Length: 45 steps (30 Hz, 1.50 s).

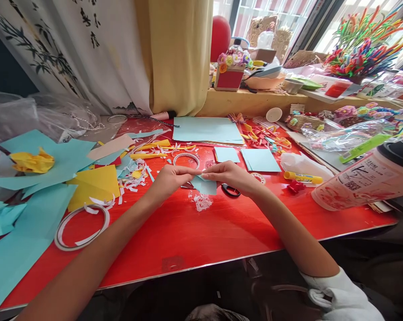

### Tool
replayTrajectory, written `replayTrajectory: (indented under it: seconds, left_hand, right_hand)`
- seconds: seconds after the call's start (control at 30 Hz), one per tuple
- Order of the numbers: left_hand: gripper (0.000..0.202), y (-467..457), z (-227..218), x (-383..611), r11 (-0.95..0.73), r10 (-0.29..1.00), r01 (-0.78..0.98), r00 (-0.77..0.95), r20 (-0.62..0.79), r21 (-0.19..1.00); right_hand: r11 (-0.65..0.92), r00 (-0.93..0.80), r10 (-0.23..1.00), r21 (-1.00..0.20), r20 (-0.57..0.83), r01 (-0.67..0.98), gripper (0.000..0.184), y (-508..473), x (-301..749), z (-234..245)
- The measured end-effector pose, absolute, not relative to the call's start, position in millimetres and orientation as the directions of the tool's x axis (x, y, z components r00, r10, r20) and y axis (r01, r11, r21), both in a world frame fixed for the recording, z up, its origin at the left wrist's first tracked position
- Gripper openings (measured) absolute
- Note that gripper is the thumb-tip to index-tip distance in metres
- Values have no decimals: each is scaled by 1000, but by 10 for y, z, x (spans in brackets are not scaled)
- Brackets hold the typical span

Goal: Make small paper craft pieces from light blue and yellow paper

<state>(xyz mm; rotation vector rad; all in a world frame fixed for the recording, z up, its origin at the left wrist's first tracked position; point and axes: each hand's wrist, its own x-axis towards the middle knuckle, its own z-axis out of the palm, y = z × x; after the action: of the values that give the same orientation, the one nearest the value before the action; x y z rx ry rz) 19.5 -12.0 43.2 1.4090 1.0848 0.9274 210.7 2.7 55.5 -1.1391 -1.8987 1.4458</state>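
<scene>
Between my hands, above the middle of the red table (221,236), is a small piece of light blue paper (206,186), which looks folded. My left hand (172,180) pinches its upper left edge, and my right hand (230,175) pinches it from the right, the fingertips almost meeting. Black-handled scissors (230,191) lie beneath my right hand, their blades partly hidden. White paper scraps (201,202) lie just below the paper. A roll of tape (187,160) rests behind my hands. Two stacks of light blue paper squares (260,160) sit beyond my right hand.
A larger tape roll (61,227), a yellow sheet (97,187) and big blue paper pieces (50,165) cover the left side. Blue sheets (206,129) lie at the back. On the right are a glue stick (302,178) and a tilted-looking drink cup (362,178) near the table edge.
</scene>
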Motion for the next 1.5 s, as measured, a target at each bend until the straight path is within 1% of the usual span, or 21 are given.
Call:
replayTrajectory:
  seconds: [0.1,0.2,0.33,0.43,0.53,0.6,0.67,0.77,0.83,0.9,0.97,1.03,1.1,1.17,1.27,1.37,1.43,1.5]
  left_hand:
    - [22,-125,443,194,-35,949,141,314,-11,989]
    - [27,-127,427,200,-78,942,135,334,28,988]
    - [30,-125,394,204,-95,948,136,315,48,986]
    - [29,-116,377,202,-117,952,167,300,63,979]
    - [27,-100,369,199,-123,958,150,277,78,981]
    - [26,-95,377,193,-138,960,121,260,103,983]
    - [23,-100,398,182,-182,956,128,256,145,975]
    - [18,-117,431,172,-242,942,205,284,179,948]
    - [19,-116,428,174,-235,941,200,293,171,951]
    - [24,-99,404,179,-200,949,139,272,157,970]
    - [29,-77,380,178,-183,959,87,234,158,979]
    - [26,-65,378,168,-189,960,105,228,162,976]
    - [21,-73,404,155,-210,951,158,263,164,965]
    - [22,-93,441,146,-224,935,205,322,151,953]
    - [28,-119,466,150,-222,922,242,367,122,945]
    - [32,-111,433,164,-215,943,203,297,149,955]
    - [34,-93,402,167,-201,959,142,230,165,969]
    - [30,-78,385,164,-167,966,96,215,143,981]
  right_hand:
    - [131,-543,836,-935,-76,331,31,31,2110,541]
    - [143,-565,821,-931,-78,336,32,19,2105,546]
    - [127,-549,832,-936,-79,328,37,-14,2077,581]
    - [150,-557,829,-944,-42,294,34,-17,2060,580]
    - [174,-512,859,-938,-6,301,31,8,2059,539]
    - [161,-468,884,-943,5,293,31,20,2061,519]
    - [132,-489,872,-947,-30,292,31,14,2061,524]
    - [114,-561,824,-947,-78,300,29,-12,2048,539]
    - [120,-552,832,-955,-51,270,28,-21,2029,520]
    - [115,-487,873,-974,4,197,29,-17,2008,480]
    - [90,-432,902,-987,25,132,29,-11,1998,448]
    - [65,-464,886,-985,-17,160,29,-11,2007,453]
    - [89,-528,847,-963,-62,256,29,-18,2030,493]
    - [150,-538,842,-943,-35,296,29,-23,2054,542]
    - [203,-517,855,-940,33,275,23,-16,2064,569]
    - [178,-491,870,-951,32,254,19,-1,2042,528]
    - [131,-447,894,-972,31,194,18,3,2022,490]
    - [84,-430,902,-989,24,120,19,4,2006,461]
